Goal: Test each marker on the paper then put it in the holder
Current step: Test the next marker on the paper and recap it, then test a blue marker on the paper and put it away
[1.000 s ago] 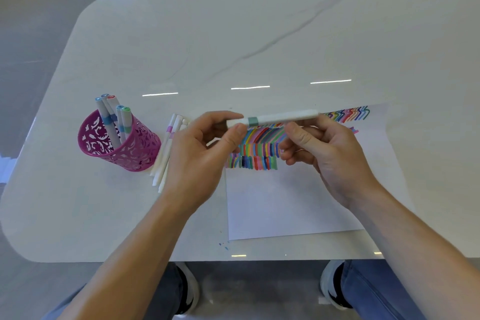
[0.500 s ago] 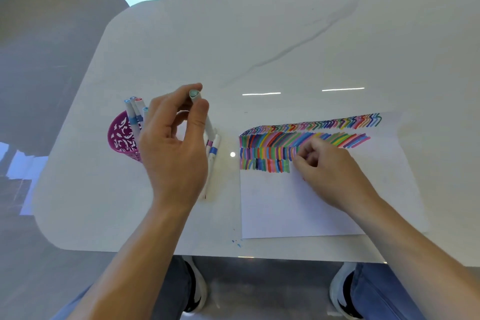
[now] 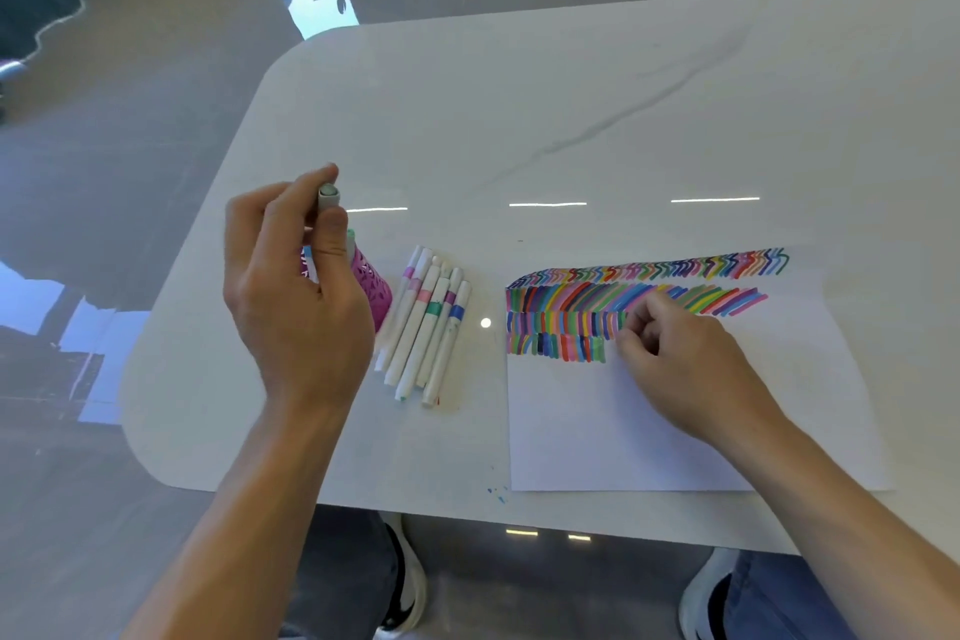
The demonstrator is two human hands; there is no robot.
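Observation:
My left hand (image 3: pixel 296 296) is shut on a white marker (image 3: pixel 328 197), held upright with its grey-green cap end up, directly over the pink cut-out holder (image 3: pixel 375 287). The hand hides most of the holder and the markers standing in it. Several white markers (image 3: pixel 428 325) with coloured bands lie side by side on the table just right of the holder. A white sheet of paper (image 3: pixel 649 431) lies at the right, its upper part filled with rows of coloured strokes. My right hand (image 3: pixel 680 369) rests on the paper with fingers curled and nothing visible in them.
The white marble table (image 3: pixel 519 120) has a rounded near-left corner and its front edge close to me. Small blue ink dots (image 3: pixel 496 493) mark the table by the paper's lower left corner. My shoes and knees show below the edge.
Both hands held the marker level over the paper a second ago. My left hand has since carried it left and turned it upright over the holder, while my right hand dropped onto the paper.

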